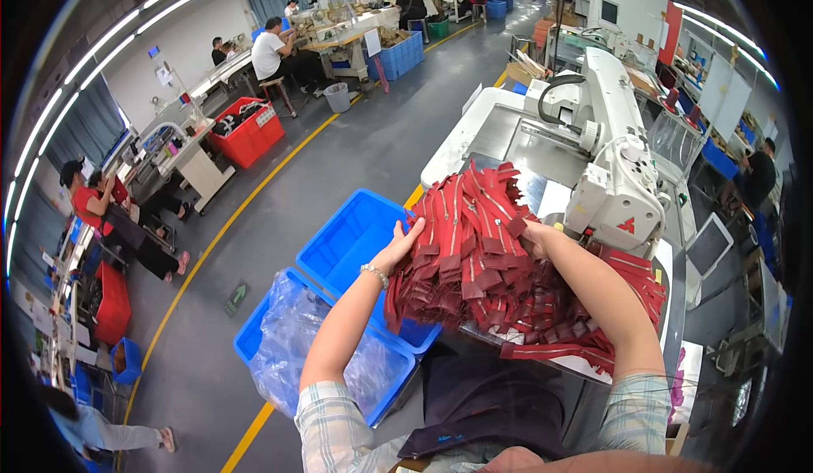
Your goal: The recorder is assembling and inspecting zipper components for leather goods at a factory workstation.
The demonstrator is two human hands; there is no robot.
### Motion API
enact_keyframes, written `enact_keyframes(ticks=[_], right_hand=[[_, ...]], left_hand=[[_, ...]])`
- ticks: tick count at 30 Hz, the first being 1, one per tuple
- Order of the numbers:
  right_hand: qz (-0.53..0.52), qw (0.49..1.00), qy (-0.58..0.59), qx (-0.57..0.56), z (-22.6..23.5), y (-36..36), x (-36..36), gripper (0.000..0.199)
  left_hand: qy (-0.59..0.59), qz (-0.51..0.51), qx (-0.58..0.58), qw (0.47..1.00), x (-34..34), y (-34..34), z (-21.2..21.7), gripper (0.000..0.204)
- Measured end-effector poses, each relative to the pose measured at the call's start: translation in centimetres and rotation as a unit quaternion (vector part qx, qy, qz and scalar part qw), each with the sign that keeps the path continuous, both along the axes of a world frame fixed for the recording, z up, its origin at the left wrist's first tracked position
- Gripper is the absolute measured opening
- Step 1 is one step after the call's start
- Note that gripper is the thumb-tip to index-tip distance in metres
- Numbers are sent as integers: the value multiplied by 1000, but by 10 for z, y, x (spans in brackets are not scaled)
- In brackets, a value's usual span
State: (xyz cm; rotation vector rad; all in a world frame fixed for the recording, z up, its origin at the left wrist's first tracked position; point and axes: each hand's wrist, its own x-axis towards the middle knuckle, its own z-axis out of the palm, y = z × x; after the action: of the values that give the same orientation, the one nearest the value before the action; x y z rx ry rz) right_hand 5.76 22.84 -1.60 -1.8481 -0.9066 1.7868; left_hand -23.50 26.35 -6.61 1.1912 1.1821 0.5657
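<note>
A big heap of red zippers (466,253), with silvery teeth and dark red fabric end tabs, fills the space between my two hands. My left hand (401,241), with a watch at the wrist, presses the heap's left side, its thumb stretched along the zippers. On the opposite side my right hand (535,237) grips the heap, most of its fingers hidden among the zippers. More red zippers (627,282) lie on the machine table to the right, below the white sewing machine head (622,202).
To the left stand a blue bin (351,227) and another blue bin (246,342) filled with clear plastic bags. A yellow line (254,189) runs along the grey floor. Across the aisle are a red crate (262,134) and several people at worktables.
</note>
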Motion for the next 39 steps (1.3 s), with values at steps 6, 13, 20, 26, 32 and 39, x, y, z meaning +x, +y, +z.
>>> enact_keyframes(ticks=[6, 13, 20, 26, 32, 39], right_hand=[[117, 992, -48, -11, -40, 27, 20, 104], [265, 961, -81, 8, -104, 25, 47, 102], [369, 921, -103, 67, -92, 113, -95, 101], [446, 883, -112, 97, -95, 179, -204, 99], [524, 838, -116, 99, -146, 197, -255, 98], [622, 767, -135, 74, -208, 223, -279, 96]], left_hand=[[-21, 19, 111, 993, 18, -10, 9, 101], [-139, 123, 158, 970, 1, -7, -6, 112], [-193, 288, 240, 907, -49, -23, -12, 93], [-238, 372, 256, 860, -101, -5, -61, 78], [-315, 414, 143, 842, -119, 9, -124, 73], [-448, 298, -170, 825, -124, 1, -212, 65]])
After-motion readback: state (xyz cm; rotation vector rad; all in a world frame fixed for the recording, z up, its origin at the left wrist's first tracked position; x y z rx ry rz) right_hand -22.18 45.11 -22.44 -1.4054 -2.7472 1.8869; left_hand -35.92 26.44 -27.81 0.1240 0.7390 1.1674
